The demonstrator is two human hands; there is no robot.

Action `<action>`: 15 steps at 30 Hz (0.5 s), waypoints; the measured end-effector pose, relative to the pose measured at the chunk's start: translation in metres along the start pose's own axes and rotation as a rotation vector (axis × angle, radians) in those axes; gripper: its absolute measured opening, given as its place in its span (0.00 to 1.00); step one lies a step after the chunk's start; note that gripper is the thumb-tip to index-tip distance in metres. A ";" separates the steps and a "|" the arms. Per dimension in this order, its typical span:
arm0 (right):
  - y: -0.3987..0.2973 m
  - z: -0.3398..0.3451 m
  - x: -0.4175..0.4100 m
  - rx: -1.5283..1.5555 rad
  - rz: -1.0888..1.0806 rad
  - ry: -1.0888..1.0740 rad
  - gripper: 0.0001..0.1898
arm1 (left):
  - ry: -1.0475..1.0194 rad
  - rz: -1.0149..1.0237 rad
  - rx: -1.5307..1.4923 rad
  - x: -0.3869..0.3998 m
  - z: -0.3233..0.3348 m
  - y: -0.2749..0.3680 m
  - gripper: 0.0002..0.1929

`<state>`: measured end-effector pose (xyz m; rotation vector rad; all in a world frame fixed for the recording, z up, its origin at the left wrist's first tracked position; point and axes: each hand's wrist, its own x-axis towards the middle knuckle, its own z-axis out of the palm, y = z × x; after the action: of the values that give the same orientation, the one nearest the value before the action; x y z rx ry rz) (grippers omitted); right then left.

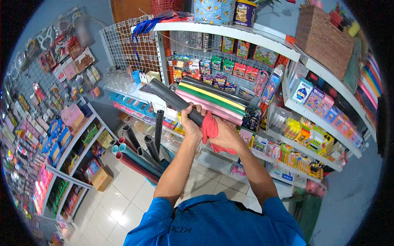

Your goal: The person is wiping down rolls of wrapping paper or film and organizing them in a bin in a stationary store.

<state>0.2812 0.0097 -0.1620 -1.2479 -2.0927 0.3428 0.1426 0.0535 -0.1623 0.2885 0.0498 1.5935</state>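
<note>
A thick black roll of sheet material (172, 98) slants from upper left down to my hands at the middle of the view. Around its lower part closes my left hand (192, 121). My right hand (223, 133) grips a red cloth (210, 126) wrapped about the roll's lower end, and part of the cloth hangs beneath the palm. Just beyond, pink (209, 106), green (212, 102), yellow (212, 96) and black rolls lie side by side on the shelf. The right fingers are partly hidden by the cloth.
Upright dark, teal and red rolls (135, 160) stand in a container at the lower left, close to my left forearm. Shelves of packaged goods (320, 113) rise at the right. A cardboard box (102, 178) sits on the tiled floor beside a low shelf unit (74, 147).
</note>
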 end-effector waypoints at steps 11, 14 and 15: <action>0.001 0.008 -0.076 -0.076 0.232 0.004 0.27 | -0.094 0.037 0.096 0.043 0.014 0.135 0.12; -0.011 -0.001 -0.090 0.122 0.566 -0.172 0.25 | -0.120 0.046 0.158 0.046 0.010 0.142 0.13; -0.007 -0.001 -0.093 0.122 0.571 -0.177 0.25 | -0.158 0.033 0.138 0.046 0.008 0.139 0.14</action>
<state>0.3071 -0.0737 -0.1955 -1.7780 -1.7831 0.8447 0.0079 0.0907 -0.1187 0.5245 0.0332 1.5977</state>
